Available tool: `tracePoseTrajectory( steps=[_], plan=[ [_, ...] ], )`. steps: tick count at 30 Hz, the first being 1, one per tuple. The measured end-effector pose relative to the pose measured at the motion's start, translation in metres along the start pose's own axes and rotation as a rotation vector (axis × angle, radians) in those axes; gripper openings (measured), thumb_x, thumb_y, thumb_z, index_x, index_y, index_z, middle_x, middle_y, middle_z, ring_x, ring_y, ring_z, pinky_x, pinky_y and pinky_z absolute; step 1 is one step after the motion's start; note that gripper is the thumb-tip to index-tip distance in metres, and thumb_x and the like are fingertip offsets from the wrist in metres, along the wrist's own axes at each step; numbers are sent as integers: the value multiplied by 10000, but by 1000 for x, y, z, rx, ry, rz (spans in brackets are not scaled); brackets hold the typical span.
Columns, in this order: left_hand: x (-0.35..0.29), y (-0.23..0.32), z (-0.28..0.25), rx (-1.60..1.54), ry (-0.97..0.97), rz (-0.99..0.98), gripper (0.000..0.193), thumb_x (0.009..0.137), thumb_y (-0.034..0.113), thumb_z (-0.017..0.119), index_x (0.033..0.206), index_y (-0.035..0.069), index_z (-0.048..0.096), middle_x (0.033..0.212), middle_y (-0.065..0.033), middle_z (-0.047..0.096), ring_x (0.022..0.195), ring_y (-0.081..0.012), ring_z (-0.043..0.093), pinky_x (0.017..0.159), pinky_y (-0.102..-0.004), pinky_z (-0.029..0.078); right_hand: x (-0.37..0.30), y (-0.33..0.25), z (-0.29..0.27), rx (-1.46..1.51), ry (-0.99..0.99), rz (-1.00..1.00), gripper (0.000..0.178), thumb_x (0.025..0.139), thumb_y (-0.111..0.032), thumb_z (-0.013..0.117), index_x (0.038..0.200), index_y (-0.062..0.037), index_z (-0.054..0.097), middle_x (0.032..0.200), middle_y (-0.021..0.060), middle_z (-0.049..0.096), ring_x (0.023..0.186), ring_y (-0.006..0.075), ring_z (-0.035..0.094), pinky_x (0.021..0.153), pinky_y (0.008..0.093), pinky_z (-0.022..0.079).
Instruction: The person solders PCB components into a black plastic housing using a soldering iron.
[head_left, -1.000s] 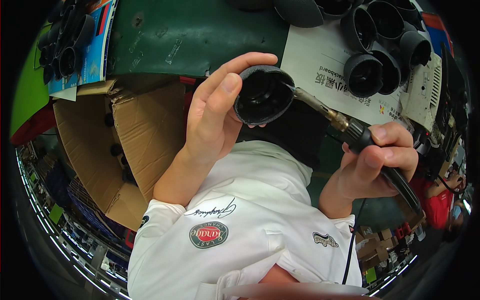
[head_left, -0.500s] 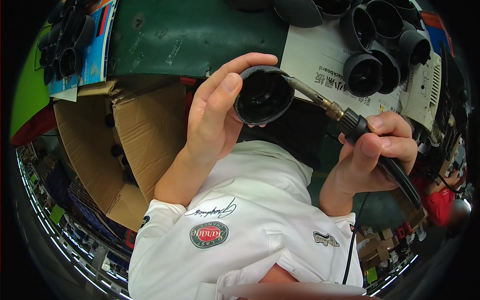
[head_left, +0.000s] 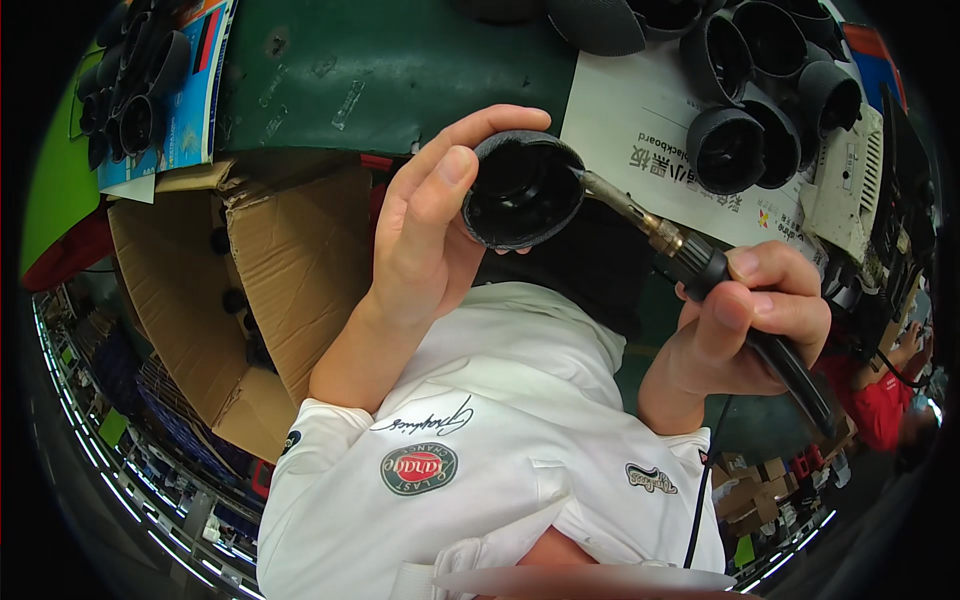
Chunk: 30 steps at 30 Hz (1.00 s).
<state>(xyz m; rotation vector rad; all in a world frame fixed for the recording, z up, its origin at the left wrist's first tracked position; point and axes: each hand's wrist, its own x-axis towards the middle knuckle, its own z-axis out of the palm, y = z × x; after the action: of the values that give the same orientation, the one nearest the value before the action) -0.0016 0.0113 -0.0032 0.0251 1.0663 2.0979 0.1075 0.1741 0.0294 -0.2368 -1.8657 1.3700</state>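
1. Since the last frame, the soldering iron (head_left: 690, 260) has tipped down a little, and its tip sits lower by the rim of the black cup (head_left: 520, 205). Both hands have moved just a tiny bit.
2. Left hand (head_left: 420, 230): its fingers (head_left: 495, 122) curve around the left side of the cup and hold it up, with the open mouth showing. The cup is in the air, in front of the white shirt (head_left: 500, 390).
3. Right hand (head_left: 755, 320): its fingers pinch the iron's black handle. The metal tip is at the right edge of the cup. I can't tell if it touches.
4. Work on this cup looks partly done, I think, since the tip is right at the rim. I can't see how much of the edge is left.
5. More dark cups (head_left: 725, 150) sit in a bunch on the tabletop (head_left: 400, 80), some on a white sheet (head_left: 620, 120). Others (head_left: 140, 125) are at the far left. Which ones are finished, I can't tell.
6. An open cardboard box (head_left: 300, 260) stands by the left arm.
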Motion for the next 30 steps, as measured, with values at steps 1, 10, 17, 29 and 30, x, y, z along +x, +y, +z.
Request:
tracePoseTrajectory(
  steps=[1, 10, 17, 29, 30],
  plan=[
    [0, 0, -1, 1, 0, 1, 475, 921, 318, 444, 1237, -34, 480, 957, -65, 630, 793, -93, 611, 614, -228, 500, -1, 0, -1, 1, 1, 0, 324, 695, -80, 801, 849, -102, 516, 833, 109, 592, 632, 118, 565, 554, 203, 472],
    [0, 1, -1, 21, 0, 9, 487, 918, 327, 437, 1237, -38, 477, 948, -67, 629, 785, -94, 607, 608, -230, 497, 3, 3, 4, 27, -38, -42, 326, 695, -54, 792, 863, -97, 516, 845, 116, 586, 642, 125, 577, 561, 196, 484],
    [3, 1, -6, 65, -62, -23, 528, 943, 409, 288, 1276, 16, 403, 1002, -258, 570, 622, -171, 566, 469, -241, 450, -1, 3, -7, 105, -4, 8, 313, 720, -87, 779, 854, -82, 496, 832, 119, 578, 620, 135, 564, 547, 209, 490],
    [-2, 3, 1, -54, -120, 122, 763, 803, 354, 579, 1353, -71, 264, 1216, -242, 409, 908, -301, 568, 689, -348, 518, 6, -8, -117, -271, 437, -189, 301, 770, -38, 720, 973, -56, 498, 1026, 166, 545, 681, 186, 583, 548, 237, 533],
    [0, 2, 1, -70, -122, 114, 776, 784, 327, 602, 1357, -67, 258, 1225, -244, 401, 926, -316, 562, 728, -367, 522, 6, -12, -126, -395, 456, -228, 296, 771, -20, 713, 972, -46, 497, 1027, 169, 549, 689, 191, 588, 562, 243, 541]
  ],
)
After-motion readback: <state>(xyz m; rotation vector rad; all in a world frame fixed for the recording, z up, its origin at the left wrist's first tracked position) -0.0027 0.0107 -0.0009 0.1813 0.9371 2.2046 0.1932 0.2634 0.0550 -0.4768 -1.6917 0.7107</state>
